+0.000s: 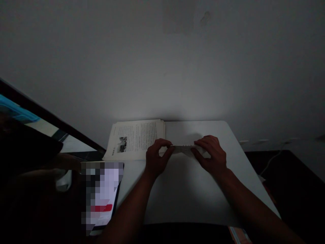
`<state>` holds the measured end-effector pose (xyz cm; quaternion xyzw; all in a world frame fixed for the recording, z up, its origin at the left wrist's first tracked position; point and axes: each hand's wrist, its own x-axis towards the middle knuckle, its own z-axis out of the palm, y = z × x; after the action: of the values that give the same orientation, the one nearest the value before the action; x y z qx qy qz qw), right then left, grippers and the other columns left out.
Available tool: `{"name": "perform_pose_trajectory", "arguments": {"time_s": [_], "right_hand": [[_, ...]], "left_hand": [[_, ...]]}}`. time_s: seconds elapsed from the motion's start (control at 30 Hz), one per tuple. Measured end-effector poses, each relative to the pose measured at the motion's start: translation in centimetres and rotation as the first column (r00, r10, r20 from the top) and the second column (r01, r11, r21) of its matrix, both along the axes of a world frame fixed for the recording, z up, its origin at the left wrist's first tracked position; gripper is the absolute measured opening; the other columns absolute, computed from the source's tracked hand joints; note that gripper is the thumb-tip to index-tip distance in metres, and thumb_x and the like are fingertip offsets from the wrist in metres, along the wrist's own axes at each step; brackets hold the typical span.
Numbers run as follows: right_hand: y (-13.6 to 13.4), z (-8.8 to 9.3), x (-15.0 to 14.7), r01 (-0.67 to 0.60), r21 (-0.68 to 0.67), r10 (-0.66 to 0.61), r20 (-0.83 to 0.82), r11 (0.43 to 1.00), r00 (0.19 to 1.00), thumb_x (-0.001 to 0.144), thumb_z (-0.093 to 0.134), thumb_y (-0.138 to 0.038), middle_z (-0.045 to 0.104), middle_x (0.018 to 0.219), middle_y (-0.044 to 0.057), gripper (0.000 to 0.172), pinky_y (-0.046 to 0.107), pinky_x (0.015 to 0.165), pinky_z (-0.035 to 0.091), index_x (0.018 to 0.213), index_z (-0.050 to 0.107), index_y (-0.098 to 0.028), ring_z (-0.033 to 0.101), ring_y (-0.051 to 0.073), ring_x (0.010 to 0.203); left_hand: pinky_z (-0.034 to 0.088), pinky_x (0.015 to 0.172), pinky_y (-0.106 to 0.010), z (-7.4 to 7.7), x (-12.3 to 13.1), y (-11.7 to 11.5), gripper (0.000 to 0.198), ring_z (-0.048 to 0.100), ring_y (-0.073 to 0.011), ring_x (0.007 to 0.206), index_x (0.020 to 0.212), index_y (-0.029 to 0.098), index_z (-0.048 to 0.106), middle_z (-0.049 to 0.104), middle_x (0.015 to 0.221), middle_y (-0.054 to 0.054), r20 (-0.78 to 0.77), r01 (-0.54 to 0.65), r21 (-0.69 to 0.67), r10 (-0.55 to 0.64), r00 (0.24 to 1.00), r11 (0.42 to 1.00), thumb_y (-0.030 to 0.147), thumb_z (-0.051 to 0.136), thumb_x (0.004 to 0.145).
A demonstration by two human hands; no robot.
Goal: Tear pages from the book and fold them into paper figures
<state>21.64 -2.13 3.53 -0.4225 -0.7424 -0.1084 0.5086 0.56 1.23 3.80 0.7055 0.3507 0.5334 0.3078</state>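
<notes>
Both hands are clamping one thin, pale, paper-like piece (pixel 183 148) between them, the thumbs bearing on the near side and the fingers on the far side. The left hand (pixel 157 155) is pinching the left end between thumb and fingertips; the right hand (pixel 212 155) is gripping the right end in the same manner. The hands are staying apart, with the middle of the piece spanning the gap. The piece is presenting itself nearly edge-on, and small marks are showing along its upper edge; whether it is folded cannot be determined.

The piece is sitting above the middle of a pale, smooth table (pixel 172 203) with rounded corners. At the far left of the table, a flat stack of white printed pages (pixel 134 140) is lying with dense text and a small dark picture facing up, just beyond the left hand. At the near left, a dark-edged rectangular screen device (pixel 106 189) is glowing, its display partly pixelated. A plain grey wall (pixel 127 61) is rising behind the far table edge. To the right of the table, a thin pale cable (pixel 271 160) is hanging in the shadow.
</notes>
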Motion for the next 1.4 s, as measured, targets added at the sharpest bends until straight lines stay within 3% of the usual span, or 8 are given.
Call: {"name": "perform_pose_trajectory", "arguments": {"time_s": [0.33,0.5,0.73,1.0,1.4], "right_hand": [[-0.1,-0.5,-0.1,-0.017,-0.044,0.012,-0.13,0.999,0.991,0.075,0.066,-0.015,0.067,0.082,0.005,0.027,0.041,0.07,0.05,0.101,0.063,-0.022,0.061,0.02,0.073],[-0.2,-0.1,0.0,-0.007,-0.071,-0.001,-0.118,0.997,0.993,0.076,0.065,-0.016,0.067,0.081,0.004,0.024,0.04,0.071,0.049,0.099,0.063,-0.022,0.061,0.02,0.073],[-0.2,2.0,-0.1,0.032,-0.147,-0.019,0.086,0.989,0.996,0.078,0.063,-0.022,0.067,0.088,0.006,0.019,0.042,0.08,0.044,0.097,0.063,-0.022,0.061,0.021,0.083],[0.2,4.5,-2.9,-0.028,-0.183,0.07,0.228,0.983,0.971,0.079,0.061,-0.021,0.067,0.086,0.003,0.013,0.041,0.085,0.038,0.092,0.063,-0.022,0.058,0.019,0.082],[0.6,4.5,-3.8,-0.014,-0.216,0.06,0.207,0.976,0.977,0.076,0.06,-0.02,0.064,0.075,0.0,0.003,0.038,0.082,0.036,0.076,0.062,-0.021,0.056,0.017,0.076]], "left_hand": [[0.048,0.068,-0.026,-0.8,0.3,0.1,0.016,0.058,-0.0138,0.071,0.078,0.017,0.062,0.062,0.073,-0.001,0.106,-0.034,-0.264,0.064,0.992,0.964,0.032,0.065,0.075],[0.048,0.067,-0.027,-1.2,0.4,0.3,0.016,0.058,-0.0132,0.069,0.077,0.017,0.063,0.062,0.072,-0.001,0.127,-0.028,-0.297,0.068,0.99,0.955,0.032,0.066,0.074],[0.047,0.066,-0.026,-0.7,0.4,0.1,0.014,0.057,-0.013,0.068,0.074,0.018,0.063,0.062,0.07,0.0,0.067,-0.039,-0.2,0.053,0.996,0.979,0.032,0.064,0.076],[0.047,0.07,-0.029,0.1,0.3,-0.2,0.006,0.057,-0.0139,0.071,0.078,0.019,0.063,0.063,0.073,-0.001,-0.021,0.002,0.008,-0.002,1.0,1.0,0.025,0.063,0.078],[0.048,0.075,-0.031,-0.4,0.3,-0.3,0.007,0.059,-0.0145,0.079,0.085,0.02,0.065,0.066,0.081,-0.003,-0.038,0.031,0.175,-0.025,0.999,0.984,0.017,0.063,0.078]]}}
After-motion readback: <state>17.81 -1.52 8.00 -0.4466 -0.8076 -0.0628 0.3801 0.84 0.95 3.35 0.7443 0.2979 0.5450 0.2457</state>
